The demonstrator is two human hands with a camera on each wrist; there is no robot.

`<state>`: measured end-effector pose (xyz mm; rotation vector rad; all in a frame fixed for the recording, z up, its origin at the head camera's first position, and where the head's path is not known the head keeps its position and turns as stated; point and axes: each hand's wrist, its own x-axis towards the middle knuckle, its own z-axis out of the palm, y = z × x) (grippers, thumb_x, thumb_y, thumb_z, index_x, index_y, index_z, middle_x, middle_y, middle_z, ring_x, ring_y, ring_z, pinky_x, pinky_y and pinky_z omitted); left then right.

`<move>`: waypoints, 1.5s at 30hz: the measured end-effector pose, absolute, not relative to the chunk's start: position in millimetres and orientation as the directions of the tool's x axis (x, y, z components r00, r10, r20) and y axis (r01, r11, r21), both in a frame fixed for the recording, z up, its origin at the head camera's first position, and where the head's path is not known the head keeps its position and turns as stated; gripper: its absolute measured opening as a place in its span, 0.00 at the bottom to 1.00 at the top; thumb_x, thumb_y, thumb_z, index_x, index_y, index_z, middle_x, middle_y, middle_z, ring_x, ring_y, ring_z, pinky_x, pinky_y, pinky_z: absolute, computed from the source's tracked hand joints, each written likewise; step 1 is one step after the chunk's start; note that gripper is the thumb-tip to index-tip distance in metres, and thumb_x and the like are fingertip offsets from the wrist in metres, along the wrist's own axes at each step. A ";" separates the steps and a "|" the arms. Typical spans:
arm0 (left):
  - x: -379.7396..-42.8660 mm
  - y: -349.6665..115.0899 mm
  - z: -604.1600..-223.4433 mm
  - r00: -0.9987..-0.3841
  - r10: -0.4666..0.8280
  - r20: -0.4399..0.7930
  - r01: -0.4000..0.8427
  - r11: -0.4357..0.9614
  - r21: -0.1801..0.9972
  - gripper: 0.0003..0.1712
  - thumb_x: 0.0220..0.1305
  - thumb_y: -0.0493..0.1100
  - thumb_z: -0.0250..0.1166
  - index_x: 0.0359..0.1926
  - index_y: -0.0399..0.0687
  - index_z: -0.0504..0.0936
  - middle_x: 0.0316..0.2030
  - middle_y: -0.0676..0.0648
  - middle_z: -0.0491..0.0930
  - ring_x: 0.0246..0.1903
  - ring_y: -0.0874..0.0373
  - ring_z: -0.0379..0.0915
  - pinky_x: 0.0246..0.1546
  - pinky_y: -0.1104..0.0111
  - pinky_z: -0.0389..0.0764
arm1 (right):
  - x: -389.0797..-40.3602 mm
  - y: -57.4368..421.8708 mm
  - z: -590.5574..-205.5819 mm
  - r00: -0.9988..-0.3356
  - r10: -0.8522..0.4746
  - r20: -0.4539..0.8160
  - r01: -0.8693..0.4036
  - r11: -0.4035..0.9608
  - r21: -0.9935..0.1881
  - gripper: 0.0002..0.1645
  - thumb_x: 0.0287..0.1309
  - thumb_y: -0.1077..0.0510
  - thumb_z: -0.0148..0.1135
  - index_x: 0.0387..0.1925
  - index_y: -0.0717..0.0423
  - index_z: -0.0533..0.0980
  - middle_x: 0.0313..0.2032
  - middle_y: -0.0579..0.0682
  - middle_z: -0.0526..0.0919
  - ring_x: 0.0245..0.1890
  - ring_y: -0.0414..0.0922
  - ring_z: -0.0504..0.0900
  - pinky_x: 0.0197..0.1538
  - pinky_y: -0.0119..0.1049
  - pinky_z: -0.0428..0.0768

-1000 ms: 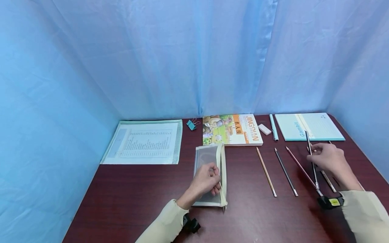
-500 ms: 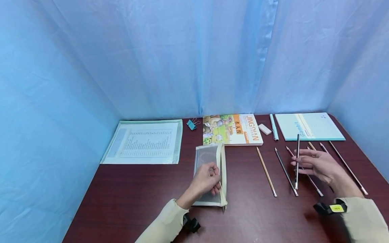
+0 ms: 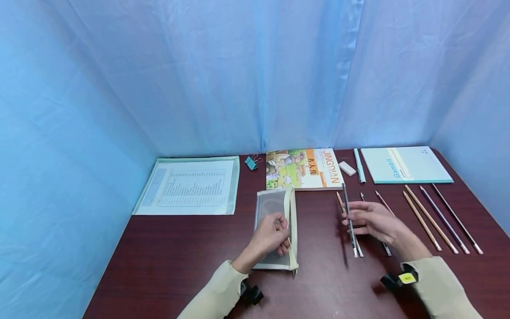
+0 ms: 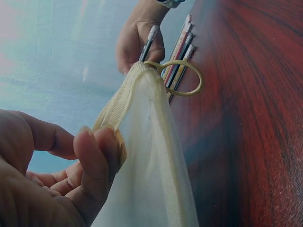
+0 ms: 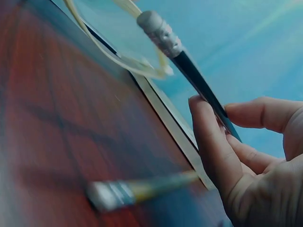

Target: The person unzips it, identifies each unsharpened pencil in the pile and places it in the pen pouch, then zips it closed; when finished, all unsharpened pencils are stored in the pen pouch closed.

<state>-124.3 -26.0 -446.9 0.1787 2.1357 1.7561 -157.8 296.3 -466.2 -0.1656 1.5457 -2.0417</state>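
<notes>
My left hand (image 3: 268, 235) pinches the cream zipper edge of a see-through mesh pencil pouch (image 3: 272, 201); the left wrist view shows thumb and fingertips on the zipper tape (image 4: 116, 106), its mouth parted. My right hand (image 3: 378, 221) pinches a dark pencil (image 5: 201, 85) between thumb and fingers, eraser end toward me. That pencil hangs above the table, right of the pouch, over a yellow pencil (image 3: 339, 200). A dark pencil (image 3: 386, 250) and a red pencil (image 3: 383, 200) lie partly hidden under the right hand.
Several more pencils (image 3: 422, 221) lie side by side at the right. Along the back are a clear document folder (image 3: 191, 186), teal binder clip (image 3: 251, 163), picture-covered book (image 3: 296, 170), white eraser (image 3: 347, 168), light-blue pen (image 3: 359, 166) and notebook (image 3: 414, 164). Blue curtains (image 3: 255, 79) surround the table.
My right hand has carried the dark pencil leftward from the right-hand row toward the pouch, uncovering the pencils there. My left hand has stayed on the pouch's edge.
</notes>
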 end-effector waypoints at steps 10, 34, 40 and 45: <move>-124.0 -25.3 -446.9 -0.922 0.324 -0.210 -0.150 0.202 0.968 0.07 0.58 0.27 0.53 0.28 0.41 0.69 0.12 0.48 0.75 0.07 0.63 0.70 0.07 0.73 0.73 | -161.9 222.1 -469.3 -0.740 -0.560 -0.373 0.455 -0.009 -0.891 0.29 0.67 0.65 0.55 0.66 0.74 0.63 0.40 0.46 0.88 0.39 0.41 0.88 0.44 0.44 0.90; -125.0 -25.0 -445.6 -0.922 0.317 -0.223 -0.160 0.212 0.964 0.08 0.58 0.27 0.53 0.28 0.42 0.68 0.12 0.47 0.74 0.07 0.62 0.70 0.07 0.74 0.73 | -172.7 137.9 -464.8 -0.869 -0.299 -0.394 0.364 0.154 -0.919 0.31 0.60 0.69 0.56 0.63 0.78 0.64 0.32 0.48 0.82 0.27 0.37 0.82 0.29 0.34 0.89; -125.3 -25.2 -445.8 -0.920 0.326 -0.218 -0.153 0.214 0.965 0.08 0.59 0.27 0.52 0.28 0.42 0.68 0.12 0.48 0.75 0.07 0.63 0.71 0.07 0.74 0.73 | -168.0 134.6 -462.6 -0.875 -0.265 -0.404 0.357 0.211 -0.910 0.30 0.62 0.68 0.55 0.64 0.78 0.64 0.47 0.66 0.84 0.33 0.42 0.85 0.31 0.37 0.90; -125.2 -25.1 -446.0 -0.921 0.328 -0.209 -0.139 0.225 0.964 0.08 0.59 0.27 0.53 0.28 0.42 0.68 0.11 0.48 0.75 0.07 0.63 0.71 0.07 0.73 0.74 | -166.6 141.8 -458.7 -0.883 -0.269 -0.384 0.326 0.239 -0.915 0.28 0.63 0.65 0.57 0.62 0.76 0.68 0.48 0.70 0.84 0.37 0.45 0.87 0.34 0.41 0.91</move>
